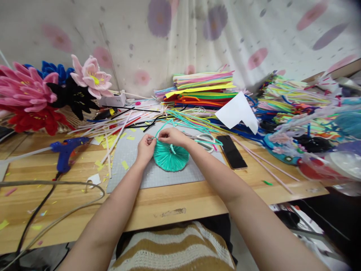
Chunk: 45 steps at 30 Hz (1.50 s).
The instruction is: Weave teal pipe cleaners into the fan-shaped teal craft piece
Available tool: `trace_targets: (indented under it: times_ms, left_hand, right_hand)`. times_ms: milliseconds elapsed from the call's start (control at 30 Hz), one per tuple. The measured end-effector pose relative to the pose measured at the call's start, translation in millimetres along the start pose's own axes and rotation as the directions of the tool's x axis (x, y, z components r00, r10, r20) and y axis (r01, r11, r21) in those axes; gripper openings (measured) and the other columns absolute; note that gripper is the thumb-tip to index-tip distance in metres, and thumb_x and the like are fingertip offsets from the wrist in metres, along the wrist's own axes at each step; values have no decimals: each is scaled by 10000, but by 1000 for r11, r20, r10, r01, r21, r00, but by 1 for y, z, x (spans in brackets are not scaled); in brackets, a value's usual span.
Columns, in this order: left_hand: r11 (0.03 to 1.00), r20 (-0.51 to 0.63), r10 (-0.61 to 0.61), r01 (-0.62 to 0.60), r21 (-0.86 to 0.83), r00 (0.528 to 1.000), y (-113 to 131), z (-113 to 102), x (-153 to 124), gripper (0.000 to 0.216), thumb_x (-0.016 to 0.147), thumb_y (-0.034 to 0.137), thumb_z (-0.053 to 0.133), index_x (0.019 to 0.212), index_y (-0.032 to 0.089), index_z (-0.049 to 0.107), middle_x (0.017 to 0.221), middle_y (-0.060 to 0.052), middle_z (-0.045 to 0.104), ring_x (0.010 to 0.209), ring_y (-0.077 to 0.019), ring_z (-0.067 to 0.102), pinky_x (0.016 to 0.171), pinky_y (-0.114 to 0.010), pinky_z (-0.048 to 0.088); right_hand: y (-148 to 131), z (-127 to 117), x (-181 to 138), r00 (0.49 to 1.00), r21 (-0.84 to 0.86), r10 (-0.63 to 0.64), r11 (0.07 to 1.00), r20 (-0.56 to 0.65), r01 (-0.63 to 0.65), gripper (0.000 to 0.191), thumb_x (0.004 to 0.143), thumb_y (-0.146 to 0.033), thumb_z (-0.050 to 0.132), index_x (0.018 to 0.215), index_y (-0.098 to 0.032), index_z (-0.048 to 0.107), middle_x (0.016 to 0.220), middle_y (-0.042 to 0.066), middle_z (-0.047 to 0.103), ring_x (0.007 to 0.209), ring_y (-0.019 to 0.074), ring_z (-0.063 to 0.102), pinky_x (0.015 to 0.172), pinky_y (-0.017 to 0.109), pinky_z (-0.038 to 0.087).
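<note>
A round teal disc (171, 162) made of pipe cleaners lies on the grey cutting mat (129, 177), its strips running out from the centre. At its upper left edge my left hand (146, 147) pinches a teal pipe cleaner (159, 130). My right hand (170, 136) reaches over the disc's upper part, its fingers closed on the same pipe cleaner close to the left fingertips. A short teal end stands up near the disc's middle. White-handled scissors (205, 142) lie just right of my right wrist, partly under teal strands.
A blue glue gun (67, 152) with its cable lies left of the mat. A black phone (231, 152) lies to the right. Bundles of coloured pipe cleaners (203, 90) and white paper (237, 111) fill the back. Pipe cleaner flowers (91, 77) stand at the back left.
</note>
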<state>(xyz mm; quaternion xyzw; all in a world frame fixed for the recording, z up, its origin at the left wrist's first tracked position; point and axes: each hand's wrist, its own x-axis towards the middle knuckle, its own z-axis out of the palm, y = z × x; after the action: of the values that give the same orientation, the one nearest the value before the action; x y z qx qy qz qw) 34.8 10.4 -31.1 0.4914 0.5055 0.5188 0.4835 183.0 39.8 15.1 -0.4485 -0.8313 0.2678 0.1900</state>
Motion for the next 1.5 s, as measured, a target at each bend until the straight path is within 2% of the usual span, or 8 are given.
trace_targets:
  times_ms: [100,167,300,533,733,1033,1333,1500]
  left_hand:
    - [998,3,-38,38,-51,999,4,-2,0,181,662,320,615,756,182,546,474,65,485,388,-63,407,387,-173,273]
    - [979,23,-124,126,-160,992,8,-4,0,228,662,374,610,761,175,560,531,43,529,434,-78,473,406,-178,317]
    - [903,172,-281,321,-286,944,17,-11,1,284,592,373,669,742,146,586,610,1,600,499,-105,548,456,-205,405]
    - [916,327,-244,328,-230,913,17,-19,2,318,586,391,711,752,129,640,632,-21,641,540,-103,572,540,-214,452]
    - [926,282,-238,304,-222,929,12,-16,3,334,567,411,721,744,137,646,634,-18,653,547,-121,584,545,-229,453]
    - [915,265,-254,320,-245,930,15,-15,1,371,536,431,733,728,126,641,641,-28,657,572,-130,593,581,-244,463]
    - [915,109,-271,291,-279,956,15,-12,2,390,478,407,765,701,120,625,563,-9,610,528,-119,565,520,-226,427]
    - [919,74,-257,267,-289,964,14,-14,5,390,466,395,769,714,126,634,554,11,596,482,-88,523,495,-208,411]
  right_hand:
    - [-3,2,-1,998,-15,38,999,-53,-39,167,734,-235,519,759,-124,641,631,-11,567,592,70,429,552,190,261]
    - [-4,2,-2,996,-14,61,998,-71,-62,166,732,-236,515,760,-127,638,630,-12,564,594,71,429,549,191,259]
    - [-1,1,-4,998,23,50,999,-42,-49,182,744,-266,507,757,-130,626,607,-26,537,577,65,425,540,185,262]
    - [0,-4,-4,999,-6,47,999,17,-47,280,760,-368,509,748,-119,637,603,-22,538,563,63,411,534,194,252]
    - [-5,-3,-3,989,-46,144,988,-34,-146,277,724,-393,558,730,-132,649,612,-9,560,573,73,420,525,206,247]
    - [3,1,4,992,180,123,976,27,-125,264,712,-358,546,740,-106,620,581,-25,525,546,70,434,530,195,302]
    - [-23,4,10,965,-89,237,965,-113,-248,182,698,-305,551,760,-164,648,719,21,615,664,123,506,588,225,327]
    - [-28,3,8,970,-90,234,967,-70,-240,221,730,-364,541,764,-162,625,712,16,607,641,109,495,574,220,320]
